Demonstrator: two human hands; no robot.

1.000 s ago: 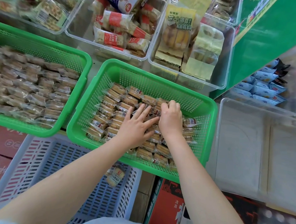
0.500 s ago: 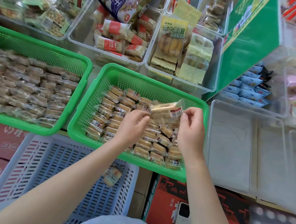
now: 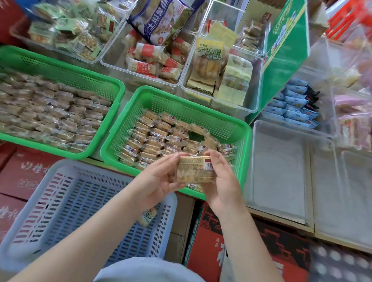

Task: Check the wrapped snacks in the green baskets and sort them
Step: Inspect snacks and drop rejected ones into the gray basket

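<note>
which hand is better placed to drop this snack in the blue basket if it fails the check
Left, probably. Both hands hold the snack, but the left hand is on the side of the blue basket, almost above its rim; the right hand would have to cross over.

There were two green baskets [image 3: 115,106] [image 3: 244,144], one blue basket [image 3: 47,182] holding one snack [image 3: 146,218], and two hands [image 3: 158,178] [image 3: 224,182].
</note>
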